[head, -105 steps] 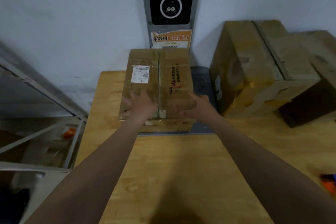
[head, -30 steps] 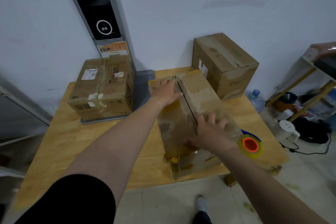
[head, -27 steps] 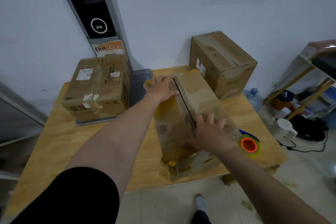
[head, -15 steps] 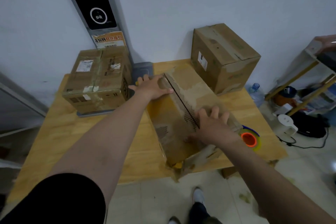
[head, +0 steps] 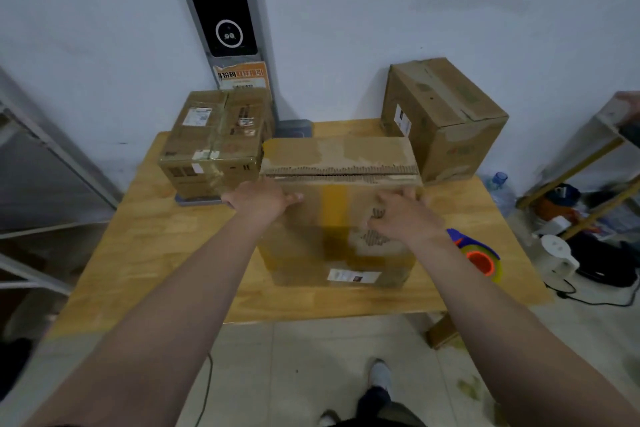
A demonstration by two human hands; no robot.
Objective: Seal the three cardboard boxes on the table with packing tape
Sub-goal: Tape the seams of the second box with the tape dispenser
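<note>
A worn cardboard box (head: 332, 218) stands square in the middle of the wooden table (head: 166, 246), its top seam a ragged open slit running left to right. My left hand (head: 263, 199) holds its left side near the top. My right hand (head: 401, 217) lies flat on its near flap, fingers spread. A smaller taped box (head: 214, 139) sits at the back left on a grey scale. A third box (head: 440, 118) stands at the back right. A tape dispenser with an orange core (head: 479, 258) lies right of the middle box.
A tall black and grey kiosk (head: 221, 10) stands against the wall behind the table. Metal shelving (head: 41, 156) is at the left. At the right, on the floor, are a white kettle (head: 557, 253), cables, a water bottle (head: 498, 184) and a wooden rack.
Both hands have turned the middle box from a slanted position to square with the table edge. Its seam now runs left to right. Earlier my hands were on the back-left box.
</note>
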